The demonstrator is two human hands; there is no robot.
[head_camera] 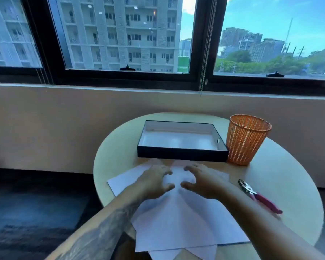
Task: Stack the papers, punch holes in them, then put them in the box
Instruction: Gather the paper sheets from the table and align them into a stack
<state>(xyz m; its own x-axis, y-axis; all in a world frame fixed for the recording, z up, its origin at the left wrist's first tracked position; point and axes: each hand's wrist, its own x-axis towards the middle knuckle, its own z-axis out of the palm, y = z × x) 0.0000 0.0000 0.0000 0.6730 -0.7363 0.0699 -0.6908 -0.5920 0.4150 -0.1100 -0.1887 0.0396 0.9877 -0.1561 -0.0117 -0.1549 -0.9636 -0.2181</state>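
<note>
An orange mesh basket (248,139) is standing upright on the round, light-coloured table (289,184), near its far right edge. Behind the table a beige wall (64,119) is running under dark-framed windows (124,76), which are showing apartment buildings, trees and blue sky.

Bright daylight thru windows (124,34), sky slightly blown out. Room interior dimmer, floor lower left dark. Soft shadows under hands on papers (176,222). Wide-angle bending at edges, overall soft, slight blur.
</note>
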